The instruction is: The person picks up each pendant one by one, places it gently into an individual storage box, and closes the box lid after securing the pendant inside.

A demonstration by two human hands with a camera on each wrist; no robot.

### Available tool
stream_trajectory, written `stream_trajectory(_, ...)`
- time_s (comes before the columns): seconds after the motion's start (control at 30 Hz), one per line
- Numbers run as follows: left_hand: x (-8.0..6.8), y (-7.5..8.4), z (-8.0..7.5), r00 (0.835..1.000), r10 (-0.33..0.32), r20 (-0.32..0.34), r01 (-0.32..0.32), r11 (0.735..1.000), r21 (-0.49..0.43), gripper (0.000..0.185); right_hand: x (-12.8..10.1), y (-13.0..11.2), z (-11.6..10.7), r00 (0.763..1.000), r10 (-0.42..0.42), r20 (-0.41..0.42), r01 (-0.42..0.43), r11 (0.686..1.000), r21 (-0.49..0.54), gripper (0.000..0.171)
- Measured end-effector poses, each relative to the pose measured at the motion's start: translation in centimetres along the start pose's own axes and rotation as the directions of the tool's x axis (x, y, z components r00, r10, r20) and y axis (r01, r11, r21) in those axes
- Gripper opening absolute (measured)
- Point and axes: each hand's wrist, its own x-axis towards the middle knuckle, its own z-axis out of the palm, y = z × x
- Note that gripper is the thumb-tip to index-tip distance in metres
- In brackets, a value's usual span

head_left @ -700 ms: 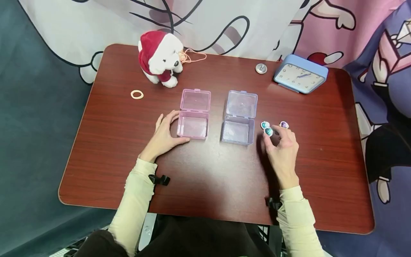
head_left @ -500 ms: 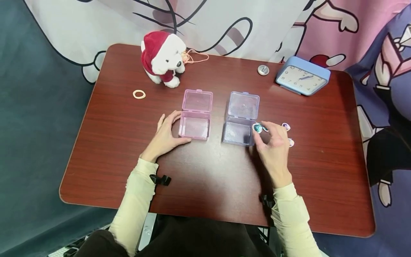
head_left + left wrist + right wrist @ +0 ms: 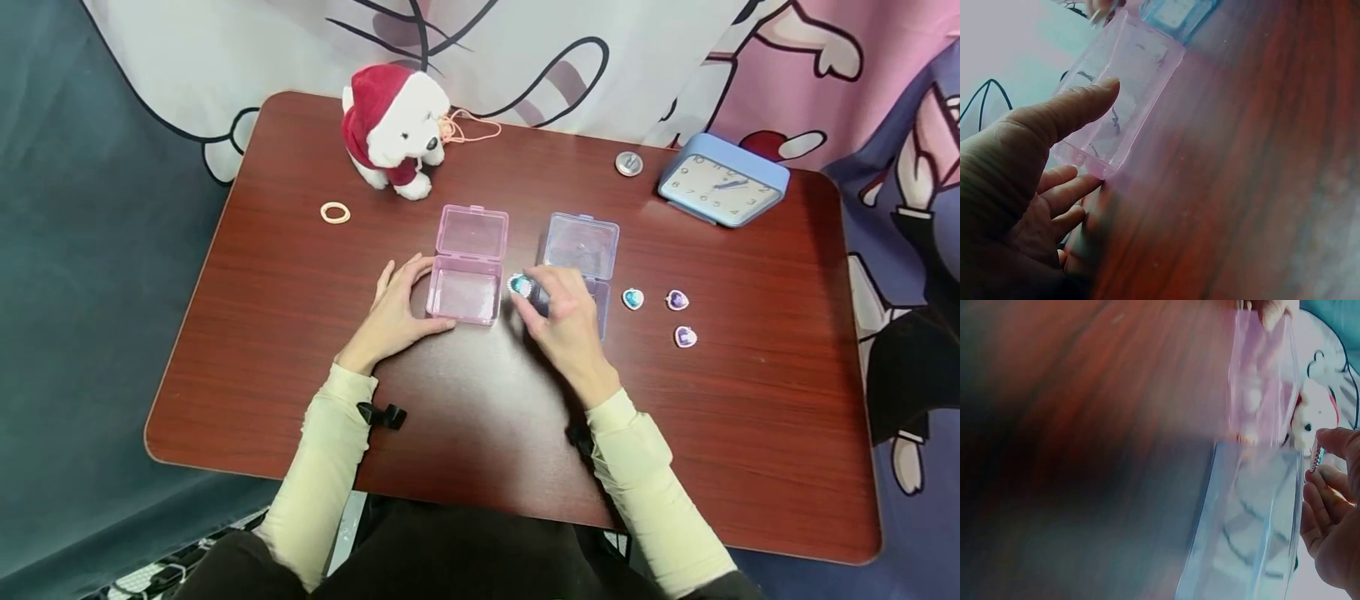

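Reddish-brown table point(image 3: 262, 333): left hand point(image 3: 390, 312) rests relaxed against the open pink box point(image 3: 465, 293); right hand point(image 3: 566, 321) pinches a teal heart gem point(image 3: 519, 287) between both boxes.

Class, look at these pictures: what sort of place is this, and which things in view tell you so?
Probably a home room or hobby corner, not a workshop. A small wooden table stands before cartoon-print curtains; on it sit a plush dog in a red hood and a blue alarm clock.

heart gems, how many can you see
4: one teal heart gem pinched in the right hand between the boxes, one teal and two purple on the table.
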Motion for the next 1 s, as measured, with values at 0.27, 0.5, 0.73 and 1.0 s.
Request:
stream_trajectory(0.27, 0.0, 0.0, -0.1, 1.0, -0.006, -0.002, 0.006, 1.0, 0.014, 0.095, 1.9, -1.4, 3.1, 0.992, -0.037, 0.122, 0.035, 0.999, 0.024, 0.037)
stream_trajectory(0.5, -0.1, -0.1, -0.2, 1.0, -0.014, 0.007, 0.014, 1.0, 0.022, 0.095, 3.0, -2.2, 5.1, 0.981, -0.043, 0.187, 0.042, 0.999, 0.008, 0.037)
stream_trajectory(0.73, -0.1, -0.1, -0.2, 1.0, -0.014, 0.014, 0.013, 1.0, 0.021, 0.095, 3.5, -2.7, 5.9, 0.97, -0.027, 0.242, 0.031, 0.999, -0.016, 0.038)
stream_trajectory(1.0, 0.0, -0.1, -0.3, 0.999, -0.031, 0.009, 0.031, 0.999, 0.008, 0.095, 3.7, -2.8, 6.5, 0.958, -0.03, 0.287, 0.043, 0.998, -0.039, 0.035)
